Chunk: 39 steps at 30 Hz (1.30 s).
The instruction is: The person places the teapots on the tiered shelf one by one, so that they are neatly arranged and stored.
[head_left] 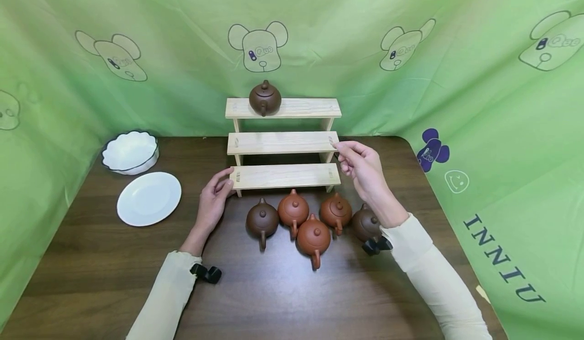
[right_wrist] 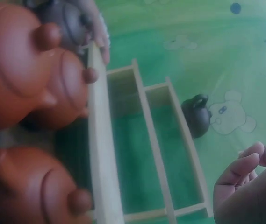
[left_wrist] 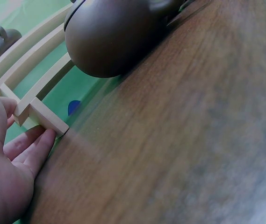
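A three-step wooden display rack (head_left: 283, 176) stands at the back of the table. My left hand (head_left: 213, 198) holds the left end of its lowest step; in the left wrist view the fingers (left_wrist: 37, 144) lie against the rack's leg. Beside the right end of the middle step is my right hand (head_left: 362, 167), fingers curled, thumb and index tips close together. Nothing shows between them, and contact with the rack is unclear. One dark brown teapot (head_left: 265, 99) sits on the top step.
In front of the rack stand reddish teapots (head_left: 293, 209) (head_left: 314, 236) (head_left: 335, 211) and dark teapots (head_left: 262, 218) (head_left: 365, 222), the last partly behind my right forearm. At left are a scalloped white bowl (head_left: 130, 152) and white plate (head_left: 149, 199). Green curtain (head_left: 182, 97) surrounds the table.
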Tool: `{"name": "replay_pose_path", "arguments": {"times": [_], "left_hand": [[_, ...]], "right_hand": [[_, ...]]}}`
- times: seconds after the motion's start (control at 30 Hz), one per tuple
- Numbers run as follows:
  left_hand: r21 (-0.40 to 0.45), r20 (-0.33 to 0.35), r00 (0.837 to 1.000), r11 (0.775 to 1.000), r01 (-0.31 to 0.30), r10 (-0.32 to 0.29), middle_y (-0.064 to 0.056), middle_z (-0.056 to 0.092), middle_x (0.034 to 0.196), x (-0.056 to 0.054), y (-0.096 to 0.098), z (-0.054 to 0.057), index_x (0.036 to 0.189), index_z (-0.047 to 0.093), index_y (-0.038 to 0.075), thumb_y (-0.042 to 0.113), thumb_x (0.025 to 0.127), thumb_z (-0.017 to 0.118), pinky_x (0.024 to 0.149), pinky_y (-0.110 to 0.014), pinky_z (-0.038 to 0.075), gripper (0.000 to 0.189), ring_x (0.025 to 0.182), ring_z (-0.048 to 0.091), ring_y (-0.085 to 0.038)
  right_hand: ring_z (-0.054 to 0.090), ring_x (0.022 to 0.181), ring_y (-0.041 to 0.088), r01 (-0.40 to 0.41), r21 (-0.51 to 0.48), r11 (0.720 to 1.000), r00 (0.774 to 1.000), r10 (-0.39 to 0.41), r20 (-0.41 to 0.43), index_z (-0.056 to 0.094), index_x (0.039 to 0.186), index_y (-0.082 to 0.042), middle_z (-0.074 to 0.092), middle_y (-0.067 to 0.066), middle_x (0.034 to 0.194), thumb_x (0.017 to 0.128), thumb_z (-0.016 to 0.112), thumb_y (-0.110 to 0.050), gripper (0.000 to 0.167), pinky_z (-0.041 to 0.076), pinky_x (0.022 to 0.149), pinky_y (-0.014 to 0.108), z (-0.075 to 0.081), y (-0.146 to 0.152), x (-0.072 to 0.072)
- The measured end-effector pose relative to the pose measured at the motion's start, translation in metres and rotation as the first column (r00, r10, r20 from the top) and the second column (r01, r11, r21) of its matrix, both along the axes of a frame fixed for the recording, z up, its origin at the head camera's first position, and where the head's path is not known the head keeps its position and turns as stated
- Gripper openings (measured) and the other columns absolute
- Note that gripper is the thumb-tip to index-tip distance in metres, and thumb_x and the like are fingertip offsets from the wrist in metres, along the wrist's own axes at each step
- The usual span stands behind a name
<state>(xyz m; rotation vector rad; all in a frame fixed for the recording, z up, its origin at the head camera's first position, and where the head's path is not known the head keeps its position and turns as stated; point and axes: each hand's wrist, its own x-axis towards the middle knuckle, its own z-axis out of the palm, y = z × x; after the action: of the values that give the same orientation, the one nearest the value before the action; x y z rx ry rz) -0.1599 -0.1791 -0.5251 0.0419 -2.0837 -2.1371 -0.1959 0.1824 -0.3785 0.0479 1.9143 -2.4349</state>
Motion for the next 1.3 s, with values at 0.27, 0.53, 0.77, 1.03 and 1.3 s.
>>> {"name": "replay_pose_path", "arguments": {"times": [0.27, 0.53, 0.77, 1.03, 1.3], "left_hand": [[-0.015, 0.001, 1.0, 1.0, 0.005, -0.005, -0.034, 0.07, 0.136, 0.0, 0.0, 0.001, 0.154, 0.063, 0.001, 0.007, 0.115, 0.06, 0.097, -0.021, 0.064, 0.039, 0.107, 0.073, 0.0], [-0.004, -0.007, 1.0, 1.0, 0.001, -0.001, -0.031, 0.07, 0.137, 0.0, 0.001, 0.001, 0.153, 0.063, 0.0, 0.005, 0.115, 0.06, 0.097, -0.021, 0.064, 0.039, 0.108, 0.073, -0.001], [0.001, -0.003, 1.0, 1.0, -0.01, 0.01, -0.028, 0.073, 0.132, 0.0, 0.001, 0.0, 0.152, 0.064, -0.001, 0.005, 0.114, 0.061, 0.097, -0.021, 0.064, 0.038, 0.107, 0.074, -0.001], [-0.002, 0.0, 1.0, 1.0, -0.001, 0.001, -0.029, 0.072, 0.132, -0.001, 0.001, -0.001, 0.152, 0.064, 0.002, 0.008, 0.115, 0.061, 0.097, -0.022, 0.064, 0.038, 0.107, 0.074, -0.002], [-0.004, -0.006, 1.0, 1.0, 0.006, -0.006, -0.033, 0.069, 0.139, 0.001, 0.002, 0.001, 0.153, 0.063, -0.001, 0.007, 0.115, 0.06, 0.097, -0.02, 0.063, 0.039, 0.109, 0.073, 0.0]], "right_hand": [[0.051, 0.06, 0.005, -0.014, 0.053, 0.999, 0.999, 0.012, 0.049, 0.082, 0.094, -0.017, 0.063, -0.004, 0.073, 0.109, 0.071, -0.01, 0.02, 0.04, 0.051, 0.013, -0.01, 0.015, 0.013], [0.052, 0.063, 0.004, -0.029, 0.093, 0.995, 0.996, 0.021, 0.082, 0.083, 0.098, -0.019, 0.064, -0.005, 0.075, 0.11, 0.071, -0.013, 0.019, 0.04, 0.052, 0.013, -0.023, 0.031, 0.031], [0.052, 0.061, 0.003, -0.021, 0.13, 0.991, 0.995, 0.007, 0.102, 0.083, 0.097, -0.018, 0.064, -0.006, 0.074, 0.109, 0.072, -0.013, 0.017, 0.04, 0.051, 0.012, -0.036, 0.045, 0.047], [0.052, 0.06, 0.002, -0.013, 0.199, 0.98, 0.997, -0.003, 0.081, 0.083, 0.098, -0.019, 0.066, -0.007, 0.073, 0.108, 0.072, -0.009, 0.018, 0.041, 0.049, 0.012, -0.047, 0.062, 0.065], [0.052, 0.057, 0.003, 0.039, 0.24, 0.97, 0.998, -0.049, 0.034, 0.083, 0.096, -0.013, 0.067, -0.006, 0.072, 0.105, 0.075, -0.003, 0.016, 0.041, 0.048, 0.013, -0.059, 0.078, 0.073]]}}
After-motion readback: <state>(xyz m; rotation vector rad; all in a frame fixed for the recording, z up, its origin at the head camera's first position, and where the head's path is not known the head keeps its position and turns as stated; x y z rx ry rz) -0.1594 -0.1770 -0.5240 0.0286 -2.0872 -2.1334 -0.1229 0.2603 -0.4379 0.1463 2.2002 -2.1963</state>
